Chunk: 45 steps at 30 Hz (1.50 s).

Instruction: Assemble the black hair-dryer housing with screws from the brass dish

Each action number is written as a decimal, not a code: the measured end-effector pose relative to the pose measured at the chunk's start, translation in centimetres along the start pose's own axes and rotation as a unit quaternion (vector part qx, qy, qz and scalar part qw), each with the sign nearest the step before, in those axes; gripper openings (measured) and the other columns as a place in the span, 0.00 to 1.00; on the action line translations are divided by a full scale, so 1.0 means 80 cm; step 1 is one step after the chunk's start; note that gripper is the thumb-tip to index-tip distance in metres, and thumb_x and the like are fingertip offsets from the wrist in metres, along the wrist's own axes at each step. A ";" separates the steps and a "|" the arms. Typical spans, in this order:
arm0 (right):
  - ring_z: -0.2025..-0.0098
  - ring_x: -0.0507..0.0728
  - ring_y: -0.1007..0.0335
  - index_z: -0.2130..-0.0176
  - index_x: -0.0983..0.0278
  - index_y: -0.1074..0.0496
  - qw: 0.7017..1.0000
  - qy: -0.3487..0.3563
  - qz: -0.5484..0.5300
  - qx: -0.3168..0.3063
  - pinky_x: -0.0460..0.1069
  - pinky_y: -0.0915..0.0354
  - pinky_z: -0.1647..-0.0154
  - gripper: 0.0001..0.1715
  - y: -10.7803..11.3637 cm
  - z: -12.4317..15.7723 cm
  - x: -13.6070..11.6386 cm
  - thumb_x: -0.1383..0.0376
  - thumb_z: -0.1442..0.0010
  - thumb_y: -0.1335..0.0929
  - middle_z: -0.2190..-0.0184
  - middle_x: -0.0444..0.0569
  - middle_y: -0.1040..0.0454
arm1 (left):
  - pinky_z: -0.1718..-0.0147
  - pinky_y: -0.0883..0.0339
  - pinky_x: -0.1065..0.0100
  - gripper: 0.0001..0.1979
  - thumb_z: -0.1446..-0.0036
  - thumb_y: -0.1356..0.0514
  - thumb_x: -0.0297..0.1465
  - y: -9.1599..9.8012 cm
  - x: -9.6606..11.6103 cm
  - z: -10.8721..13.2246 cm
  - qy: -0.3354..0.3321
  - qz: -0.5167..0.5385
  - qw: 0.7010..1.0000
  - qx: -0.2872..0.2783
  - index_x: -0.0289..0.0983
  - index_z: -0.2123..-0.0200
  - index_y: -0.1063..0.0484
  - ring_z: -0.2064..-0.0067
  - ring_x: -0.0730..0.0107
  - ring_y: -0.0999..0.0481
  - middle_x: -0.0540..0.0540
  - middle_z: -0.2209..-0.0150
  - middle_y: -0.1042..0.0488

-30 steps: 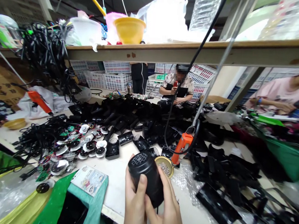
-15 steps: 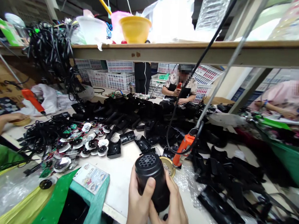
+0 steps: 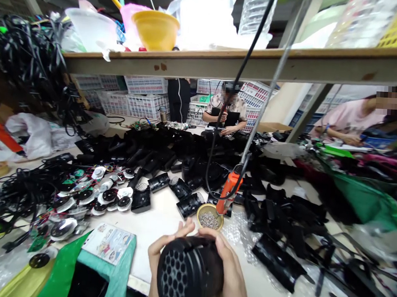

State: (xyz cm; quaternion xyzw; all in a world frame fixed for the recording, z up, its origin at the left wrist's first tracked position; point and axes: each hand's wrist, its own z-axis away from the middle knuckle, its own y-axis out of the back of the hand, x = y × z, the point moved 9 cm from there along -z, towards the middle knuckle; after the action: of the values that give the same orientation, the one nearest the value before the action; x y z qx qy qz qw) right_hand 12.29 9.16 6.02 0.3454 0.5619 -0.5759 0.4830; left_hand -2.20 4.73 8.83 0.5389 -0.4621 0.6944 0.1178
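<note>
Black housing (image 3: 198, 272): raised at near side of tabletop (image 3: 161, 215), between left hand (image 3: 158, 252) and right hand (image 3: 232, 274); fingers of both curved round it, apparently for steadiness. Beyond: bowl (image 3: 203, 209) of small metal parts (image 3: 208, 220); orange driver (image 3: 228, 189) suspended alongside, presumably for easy reach.

Workbench: a white top (image 3: 161, 215), most crowded toward the back and sides.
Back: heaped black plastic parts (image 3: 151, 157).
Left: tangled black cables (image 3: 13, 189), beside round motor-like units (image 3: 107, 197) lying among wires and green circuit boards.
Centre: curved black housings (image 3: 180, 188); just in front, a shallow yellowish bowl (image 3: 199, 210) of small metal pieces (image 3: 209, 220).
Right: bubble wrap (image 3: 239, 239), overlapped by a black half-cylinder shell (image 3: 277, 261).
Front edge: teal sheeting (image 3: 124, 260) bearing an illustrated card (image 3: 108, 243).
Overhead shelf (image 3: 196, 65): a yellow basin (image 3: 155, 31), a whitish tub (image 3: 90, 30) and white plastic bags (image 3: 205, 20).
</note>
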 end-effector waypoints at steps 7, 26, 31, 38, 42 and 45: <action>0.49 0.60 0.28 0.55 0.58 0.26 0.958 0.215 0.144 0.121 0.50 0.37 0.46 0.16 0.015 0.023 -0.040 0.51 0.30 0.36 0.54 0.48 0.24 | 0.40 0.32 0.46 0.36 0.73 0.21 0.54 0.033 -0.017 0.000 0.121 -0.066 0.990 -0.036 0.43 0.61 0.25 0.41 0.33 0.26 0.32 0.49 0.21; 0.51 0.57 0.28 0.52 0.56 0.29 0.972 0.120 0.184 0.089 0.47 0.35 0.49 0.19 0.035 -0.006 0.015 0.47 0.29 0.38 0.54 0.46 0.25 | 0.46 0.30 0.60 0.35 0.59 0.24 0.51 0.011 -0.027 -0.011 0.039 -0.206 0.956 -0.204 0.41 0.49 0.22 0.46 0.46 0.24 0.38 0.48 0.22; 0.40 0.58 0.32 0.42 0.52 0.31 0.982 0.051 0.175 0.042 0.50 0.35 0.39 0.29 0.030 -0.007 0.019 0.40 0.31 0.40 0.43 0.46 0.26 | 0.50 0.28 0.63 0.31 0.58 0.24 0.43 0.030 -0.040 -0.025 0.103 -0.195 0.955 -0.198 0.41 0.50 0.24 0.48 0.50 0.21 0.40 0.51 0.20; 0.45 0.55 0.23 0.47 0.53 0.27 0.936 0.188 0.277 -0.105 0.45 0.27 0.47 0.13 0.008 0.008 -0.007 0.58 0.28 0.36 0.44 0.47 0.23 | 0.61 0.25 0.68 0.26 0.57 0.25 0.40 0.065 -0.040 -0.028 0.287 -0.079 0.947 -0.120 0.39 0.54 0.21 0.59 0.58 0.18 0.44 0.58 0.17; 0.56 0.52 0.20 0.49 0.56 0.29 0.876 0.293 0.367 -0.114 0.42 0.29 0.53 0.12 -0.008 0.022 -0.036 0.66 0.27 0.38 0.57 0.45 0.19 | 0.66 0.26 0.69 0.26 0.56 0.25 0.40 0.081 -0.038 -0.018 0.348 -0.081 0.926 -0.125 0.39 0.53 0.22 0.62 0.60 0.18 0.42 0.56 0.16; 0.66 0.51 0.23 0.53 0.58 0.30 0.881 0.258 0.376 -0.127 0.43 0.32 0.64 0.12 -0.012 0.020 -0.028 0.65 0.25 0.41 0.66 0.43 0.22 | 0.67 0.28 0.70 0.29 0.57 0.25 0.43 0.091 -0.039 -0.013 0.372 -0.102 0.913 -0.135 0.40 0.51 0.24 0.61 0.60 0.18 0.43 0.57 0.16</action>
State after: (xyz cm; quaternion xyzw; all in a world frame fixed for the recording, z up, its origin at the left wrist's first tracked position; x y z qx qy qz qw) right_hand 12.24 7.87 8.66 0.6026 0.5627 -0.1655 0.5412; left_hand -6.49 2.58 2.44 0.2649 -0.4170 0.7598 0.4227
